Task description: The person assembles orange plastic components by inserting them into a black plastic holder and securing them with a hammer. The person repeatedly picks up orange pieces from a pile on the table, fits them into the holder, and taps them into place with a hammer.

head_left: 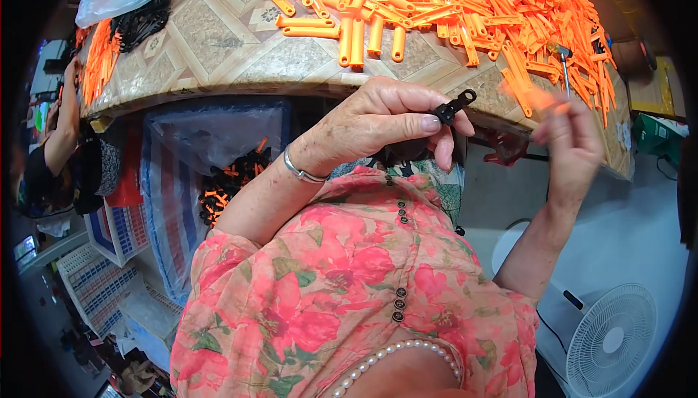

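My left hand (pixel 378 118) is in front of the table edge, with thumb and fingers pinched on a small black plastic piece (pixel 448 111) that has a ring at its outer end. To its right, my right hand (pixel 574 140) is raised with its fingers closed on an orange plastic handle (pixel 542 98), which is smeared by motion. The two pieces are apart. Beyond both hands, a large heap of similar orange handles (pixel 436 13) lies on the patterned table (pixel 211 53). A thin metal-shafted tool (pixel 565 67) stands among the handles near my right hand.
Below the table at left, a plastic-lined container (pixel 171 180) holds black and orange pieces (pixel 233 176). More orange handles (pixel 102 60) and black parts (pixel 145 20) lie at the table's left end, near another person's arm (pixel 64 125). A white fan (pixel 613 340) stands at lower right.
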`<state>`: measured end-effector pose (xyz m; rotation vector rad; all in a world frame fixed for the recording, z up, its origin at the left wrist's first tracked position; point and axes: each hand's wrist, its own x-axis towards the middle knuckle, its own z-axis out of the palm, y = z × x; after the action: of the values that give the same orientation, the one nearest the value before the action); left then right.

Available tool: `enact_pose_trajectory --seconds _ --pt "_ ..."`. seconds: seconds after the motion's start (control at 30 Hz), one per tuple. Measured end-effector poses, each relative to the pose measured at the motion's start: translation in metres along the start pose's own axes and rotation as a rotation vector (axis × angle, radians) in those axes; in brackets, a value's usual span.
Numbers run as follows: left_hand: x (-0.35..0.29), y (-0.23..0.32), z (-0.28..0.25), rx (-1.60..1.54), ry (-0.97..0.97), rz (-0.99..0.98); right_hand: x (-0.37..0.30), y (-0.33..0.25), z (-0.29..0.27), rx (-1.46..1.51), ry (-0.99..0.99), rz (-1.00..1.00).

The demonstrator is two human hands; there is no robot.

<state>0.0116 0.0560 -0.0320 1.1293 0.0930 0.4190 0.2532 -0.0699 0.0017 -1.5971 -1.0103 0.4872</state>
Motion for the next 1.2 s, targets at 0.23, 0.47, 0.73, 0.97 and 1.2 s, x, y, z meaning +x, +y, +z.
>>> enact_pose_trajectory --seconds 0.23,0.47,0.73,0.97,1.2 --pt "0.004 -0.002 -0.004 0.03 0.027 -0.031 0.033 0.027 0.0 -0.54 0.116 -0.182" --pt "0.004 -0.011 -0.009 -0.017 0.091 -0.064 0.018 0.046 0.013 -0.832 0.07 -0.268" --pt "0.008 -0.015 -0.006 -0.034 0.105 -0.12 0.018 0.055 0.017 -0.683 0.075 -0.235" --pt "0.007 -0.013 -0.004 -0.045 0.141 -0.151 0.037 0.062 0.02 -0.54 0.052 -0.321" --pt "0.009 -0.007 -0.002 -0.081 0.2 -0.14 0.076 0.057 0.031 -0.874 0.093 -0.542"
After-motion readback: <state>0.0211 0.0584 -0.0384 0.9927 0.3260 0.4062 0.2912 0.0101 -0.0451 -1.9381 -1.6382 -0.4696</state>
